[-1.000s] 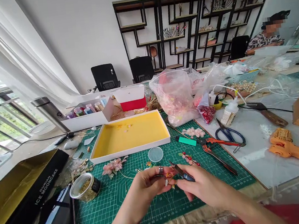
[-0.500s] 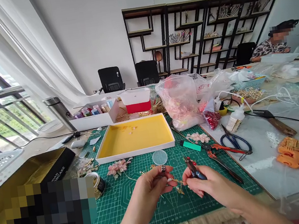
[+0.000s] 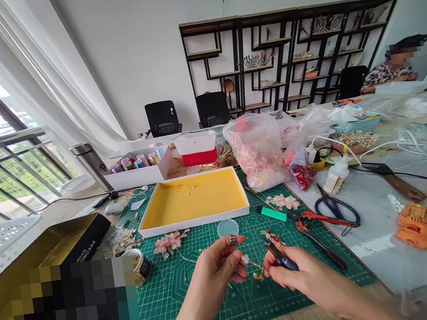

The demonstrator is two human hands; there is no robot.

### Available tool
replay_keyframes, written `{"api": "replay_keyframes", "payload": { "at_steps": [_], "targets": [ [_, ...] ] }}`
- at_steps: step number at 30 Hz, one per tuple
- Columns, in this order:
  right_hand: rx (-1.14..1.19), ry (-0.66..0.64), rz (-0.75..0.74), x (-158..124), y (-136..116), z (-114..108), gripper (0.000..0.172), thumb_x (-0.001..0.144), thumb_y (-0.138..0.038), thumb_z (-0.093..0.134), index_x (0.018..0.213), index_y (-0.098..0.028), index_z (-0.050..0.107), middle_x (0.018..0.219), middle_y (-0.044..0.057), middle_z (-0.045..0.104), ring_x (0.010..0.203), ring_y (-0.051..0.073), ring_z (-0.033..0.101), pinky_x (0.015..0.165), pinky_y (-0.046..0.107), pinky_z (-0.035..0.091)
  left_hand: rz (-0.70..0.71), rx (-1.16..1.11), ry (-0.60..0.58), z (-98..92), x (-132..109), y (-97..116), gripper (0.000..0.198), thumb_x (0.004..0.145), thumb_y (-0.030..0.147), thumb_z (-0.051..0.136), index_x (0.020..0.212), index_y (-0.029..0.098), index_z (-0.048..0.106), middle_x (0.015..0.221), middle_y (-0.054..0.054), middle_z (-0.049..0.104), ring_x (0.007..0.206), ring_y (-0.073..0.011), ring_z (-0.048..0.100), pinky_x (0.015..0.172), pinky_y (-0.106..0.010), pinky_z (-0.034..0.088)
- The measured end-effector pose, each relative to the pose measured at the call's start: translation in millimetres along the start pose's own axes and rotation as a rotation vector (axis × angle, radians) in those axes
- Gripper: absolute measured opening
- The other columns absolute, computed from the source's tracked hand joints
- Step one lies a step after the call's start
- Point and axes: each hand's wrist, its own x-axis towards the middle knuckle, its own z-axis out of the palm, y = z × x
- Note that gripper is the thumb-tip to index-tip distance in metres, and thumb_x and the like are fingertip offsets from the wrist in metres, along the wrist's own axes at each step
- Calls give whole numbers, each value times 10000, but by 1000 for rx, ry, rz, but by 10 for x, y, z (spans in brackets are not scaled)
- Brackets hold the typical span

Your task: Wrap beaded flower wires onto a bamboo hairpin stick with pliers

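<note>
My left hand [image 3: 215, 267], with a ring on one finger, is closed in a pinch on a small white bead-like piece [image 3: 245, 258]. From it a thin gold wired strand [image 3: 256, 266] runs across to my right hand [image 3: 294, 266]. That hand is closed around dark-handled pliers [image 3: 278, 254], jaws pointing up and away, while its thumb and fingertip meet at the strand's other end. A gold cluster [image 3: 258, 276] hangs below the strand. Just behind the pliers lie red beads [image 3: 273, 238] on the green cutting mat [image 3: 217, 306]. A clear round disc [image 3: 227, 228] rests beyond my left hand.
A yellow-lined white tray [image 3: 196, 204] stands ahead. Pink flowers [image 3: 169, 243] and an open jar [image 3: 139, 267] lie left. Red-handled cutters [image 3: 318, 235], dark scissors [image 3: 338, 212], a glue bottle [image 3: 336, 175] and an orange glue gun [image 3: 423, 229] are right. A co-worker [image 3: 394, 68] sits far right.
The view has tilted slightly upward. My hands remain close together; the white piece shows more clearly at my left fingertips, and the pliers have turned slightly, uncovering more red beads behind them.
</note>
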Motion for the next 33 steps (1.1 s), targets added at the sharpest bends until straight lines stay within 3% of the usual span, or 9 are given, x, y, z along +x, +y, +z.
{"api": "replay_keyframes", "payload": {
  "at_steps": [9,12,16,18,21,24,28,33],
  "targets": [
    [245,-7,46,15,31,-3,152,730,-287,486,817,-173,535,653,-28,529,599,127,412,588,267,326,48,108,3,48,-53,131,314,920,329,466,1168,167,572,876,-17,565,740,-141,595,632,-256,549],
    [220,60,44,-12,-18,-13,234,743,-293,478,914,-157,561,730,-9,581,588,124,411,596,274,332,17,80,-28,62,-48,128,323,903,307,499,1188,162,548,835,-12,601,719,-144,626,642,-255,540],
    [152,100,-5,-30,-73,35,320,820,-360,520,1079,-176,551,671,-50,500,605,133,434,600,263,349,-21,105,-23,126,-29,164,343,874,321,536,1174,155,542,757,-2,631,666,-154,646,619,-259,533],
    [155,64,-96,-17,-77,99,256,852,-383,524,1024,-196,558,715,-34,536,668,148,506,632,259,390,-20,187,0,169,-25,216,346,868,314,527,1171,148,546,713,5,632,640,-157,642,605,-254,528],
    [129,136,-203,19,-49,211,197,864,-393,526,903,-202,550,879,19,620,795,179,572,719,272,441,8,361,58,209,-39,295,312,874,286,495,1149,163,577,684,21,627,604,-135,616,600,-227,498],
    [19,227,-199,45,-13,286,243,888,-425,465,881,-200,556,791,25,628,717,187,571,665,288,440,25,432,114,209,-62,305,283,872,270,493,1118,188,606,670,38,603,597,-117,586,594,-205,462],
    [-68,293,-235,49,-10,307,288,897,-437,423,844,-196,571,698,11,587,643,179,535,613,286,408,23,225,91,186,-69,182,287,885,330,498,1100,166,593,702,22,585,620,-122,563,589,-218,480],
    [70,311,-200,72,-14,302,255,872,-432,490,803,-202,577,704,-9,556,649,161,505,597,259,388,65,-41,105,195,-117,-29,309,878,424,542,1049,169,582,840,-26,588,766,-164,588,639,-260,526]
  ]
}}
